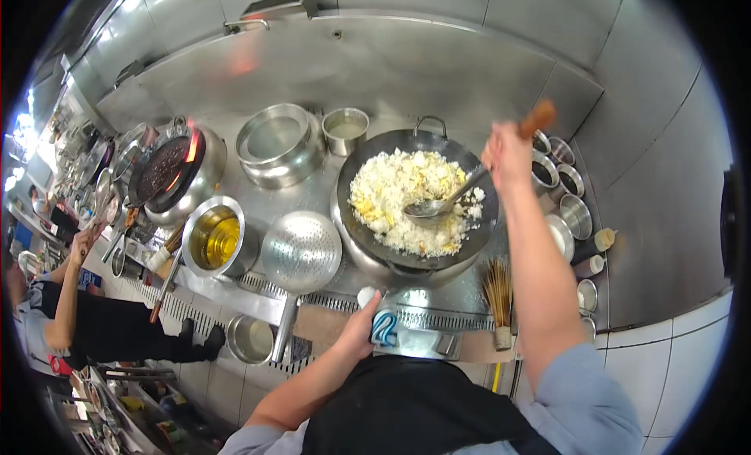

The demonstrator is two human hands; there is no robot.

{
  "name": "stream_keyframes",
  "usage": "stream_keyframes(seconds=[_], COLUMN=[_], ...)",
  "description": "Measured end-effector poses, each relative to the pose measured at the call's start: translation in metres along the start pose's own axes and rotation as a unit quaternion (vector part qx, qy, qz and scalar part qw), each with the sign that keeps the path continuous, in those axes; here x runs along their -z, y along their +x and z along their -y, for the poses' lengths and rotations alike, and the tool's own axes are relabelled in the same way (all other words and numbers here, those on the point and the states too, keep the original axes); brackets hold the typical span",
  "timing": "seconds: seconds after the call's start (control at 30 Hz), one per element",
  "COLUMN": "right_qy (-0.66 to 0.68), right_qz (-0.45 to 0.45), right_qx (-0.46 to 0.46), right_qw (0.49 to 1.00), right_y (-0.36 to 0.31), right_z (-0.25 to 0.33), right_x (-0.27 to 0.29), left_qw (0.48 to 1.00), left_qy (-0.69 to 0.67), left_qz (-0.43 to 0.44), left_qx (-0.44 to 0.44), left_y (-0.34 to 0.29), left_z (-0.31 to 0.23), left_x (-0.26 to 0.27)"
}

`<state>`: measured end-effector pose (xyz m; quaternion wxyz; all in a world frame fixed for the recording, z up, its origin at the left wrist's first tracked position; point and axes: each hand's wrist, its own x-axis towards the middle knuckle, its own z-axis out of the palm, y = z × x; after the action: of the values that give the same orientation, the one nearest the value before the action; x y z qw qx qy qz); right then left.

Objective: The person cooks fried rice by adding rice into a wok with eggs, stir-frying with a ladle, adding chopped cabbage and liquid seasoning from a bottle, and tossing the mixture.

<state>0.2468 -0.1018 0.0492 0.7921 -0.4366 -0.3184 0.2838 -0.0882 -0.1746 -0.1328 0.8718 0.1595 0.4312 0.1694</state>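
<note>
My right hand (508, 154) is closed around the handle of a ladle (461, 193), whose wooden end sticks up past my fist. The ladle's bowl rests in a heap of rice mixed with yellow egg-like bits (391, 181). A black wok (489, 162) with a loop handle at its far side holds the rice. Close to the wok's near edge, my left hand (361, 330) is closed on a blue-and-white striped cloth (384, 328). Whether the cloth touches a wok handle is hard to make out.
Left of the wok lie a perforated strainer (301, 252) and a pot of yellow oil (242, 240). Behind stand a wide pot (278, 142) and a small pot (345, 132). A bamboo brush (499, 299) and several seasoning tins (575, 214) are at right. Another person (102, 322) works at far left.
</note>
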Motion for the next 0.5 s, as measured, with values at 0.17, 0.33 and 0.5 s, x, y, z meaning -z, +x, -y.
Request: stream_keyframes(seconds=[0.17,0.33,0.5], right_qy=[0.051,-0.198,-0.012], right_qz=[0.195,0.168,0.129], right_qx=[0.016,0.016,0.114], right_qw=[0.979,0.965,0.985], right_y=[-0.052,-0.039,-0.026], right_z=[0.074,-0.023,0.057], right_x=[-0.083,-0.076,-0.09], left_qw=[0.998,0.999,0.998], left_qy=[-0.038,0.017,0.041], left_qz=[-0.015,0.011,0.012], left_qx=[-0.041,-0.029,-0.035], left_y=[-0.003,0.015,0.024], left_z=[-0.004,-0.008,-0.025], left_x=[-0.006,-0.032,-0.043])
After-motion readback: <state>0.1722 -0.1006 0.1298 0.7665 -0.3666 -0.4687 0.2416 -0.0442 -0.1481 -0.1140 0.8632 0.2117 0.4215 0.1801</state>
